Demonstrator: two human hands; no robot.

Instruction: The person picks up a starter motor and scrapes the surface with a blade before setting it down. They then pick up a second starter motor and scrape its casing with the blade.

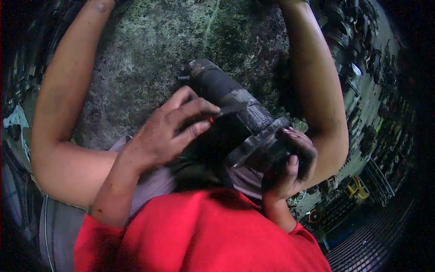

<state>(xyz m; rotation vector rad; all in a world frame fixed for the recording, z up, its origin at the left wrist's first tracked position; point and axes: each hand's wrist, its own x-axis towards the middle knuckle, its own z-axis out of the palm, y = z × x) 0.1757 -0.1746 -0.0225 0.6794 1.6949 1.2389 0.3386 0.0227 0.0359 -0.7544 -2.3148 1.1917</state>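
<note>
A dark, greasy metal cylinder [222,88] with a wide flange lies slantwise between my bare legs, its narrow end pointing up and left. My right hand [294,158] is wrapped round its dark flanged end, with blackened fingers by the flange [258,143]. At the left of the cylinder, my left hand [170,124] is closed in a pinch, fingertips close to the worn grey band [249,111]. A small red-orange spot shows between thumb and fingers; what is pinched there is too dark and blurred to name. A short stub [182,78] sticks out near the narrow end.
The stained concrete floor [149,45] stretches out ahead. Heaps of dark metal parts [362,77] lie along the right. A yellow frame [358,188] and a ridged dark grille [367,245] are at lower right. A pale cloth [17,119] is at far left.
</note>
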